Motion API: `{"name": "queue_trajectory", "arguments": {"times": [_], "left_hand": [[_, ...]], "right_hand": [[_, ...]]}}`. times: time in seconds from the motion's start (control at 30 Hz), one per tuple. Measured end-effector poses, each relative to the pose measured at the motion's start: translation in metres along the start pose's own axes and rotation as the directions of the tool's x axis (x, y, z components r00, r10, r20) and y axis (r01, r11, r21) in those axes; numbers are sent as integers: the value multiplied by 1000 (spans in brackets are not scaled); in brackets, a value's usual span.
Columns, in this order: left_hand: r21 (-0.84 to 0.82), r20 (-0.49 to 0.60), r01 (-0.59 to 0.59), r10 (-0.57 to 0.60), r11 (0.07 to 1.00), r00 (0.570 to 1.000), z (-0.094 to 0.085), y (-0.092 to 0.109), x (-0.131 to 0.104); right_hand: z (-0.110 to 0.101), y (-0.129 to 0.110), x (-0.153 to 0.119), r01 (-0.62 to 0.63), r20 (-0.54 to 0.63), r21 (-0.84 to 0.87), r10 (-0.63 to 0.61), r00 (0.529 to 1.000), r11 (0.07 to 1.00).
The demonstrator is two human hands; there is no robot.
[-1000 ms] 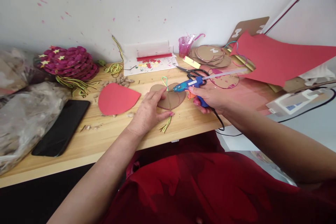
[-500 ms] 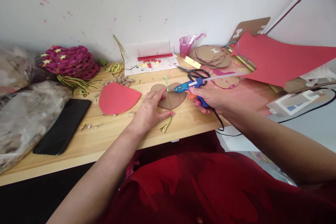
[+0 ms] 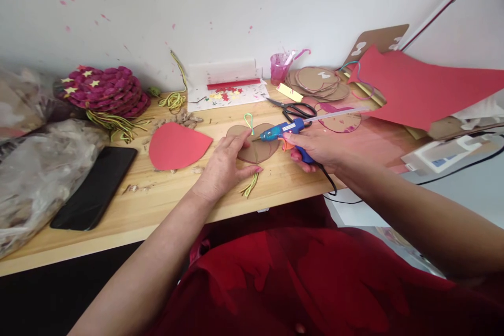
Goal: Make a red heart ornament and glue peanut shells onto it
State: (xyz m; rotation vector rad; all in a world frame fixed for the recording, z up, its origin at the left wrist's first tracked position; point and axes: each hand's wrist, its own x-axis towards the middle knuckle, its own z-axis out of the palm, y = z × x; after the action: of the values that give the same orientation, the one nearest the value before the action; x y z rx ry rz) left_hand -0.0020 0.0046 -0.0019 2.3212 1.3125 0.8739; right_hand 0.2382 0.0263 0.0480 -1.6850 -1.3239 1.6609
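A heart-shaped cardboard cutout (image 3: 258, 153) lies on the wooden table. My left hand (image 3: 224, 164) holds it from the left, fingers on top and thumb at its near edge. In my right hand (image 3: 311, 148) is a blue hot glue gun (image 3: 286, 129) with an orange trigger. Its nozzle points left, low over the cardboard near my left fingertips; whether it touches cannot be made out. A long clear glue stick (image 3: 338, 113) juts from its back. A green cord loop (image 3: 249, 121) shows above the cutout, and yellow-green cord ends (image 3: 249, 187) hang out below.
Left of my hands lie a red paper teardrop (image 3: 177, 147), a black phone (image 3: 94, 189) and a plastic bag (image 3: 43, 173). Behind are star-topped magenta pieces (image 3: 106, 92), black scissors (image 3: 295, 110), a pink cup (image 3: 279, 68) and stacked cardboard (image 3: 315, 81). Red paper (image 3: 429, 84) sits right.
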Motion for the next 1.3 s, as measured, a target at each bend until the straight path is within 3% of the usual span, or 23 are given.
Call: {"name": "queue_trajectory", "arguments": {"times": [0.17, 0.67, 0.83, 1.03, 1.17, 1.3], "left_hand": [[5, -18, -23, 23, 1000, 1000, 1, -1, 0], [4, -31, -44, 44, 999, 999, 3, -3, 0], [11, -26, -29, 30, 1000, 999, 2, -3, -1], [4, -30, -45, 45, 999, 999, 3, -3, 0], [7, -30, -44, 44, 999, 999, 2, -2, 0], [22, -22, -34, 35, 999, 999, 2, -2, 0]], "right_hand": [[1, -2, 1, 13, -43, -20, -14, 999, 1000], [1, 1, 1, 15, -15, 13, -15, 1000, 1000], [2, 0, 0, 27, -101, -15, -28, 995, 1000], [-5, 7, -19, -71, 48, 43, 69, 996, 997], [-8, 17, -30, -170, 105, 78, 162, 981, 982], [-6, 20, -33, -177, 130, 58, 168, 977, 983]]}}
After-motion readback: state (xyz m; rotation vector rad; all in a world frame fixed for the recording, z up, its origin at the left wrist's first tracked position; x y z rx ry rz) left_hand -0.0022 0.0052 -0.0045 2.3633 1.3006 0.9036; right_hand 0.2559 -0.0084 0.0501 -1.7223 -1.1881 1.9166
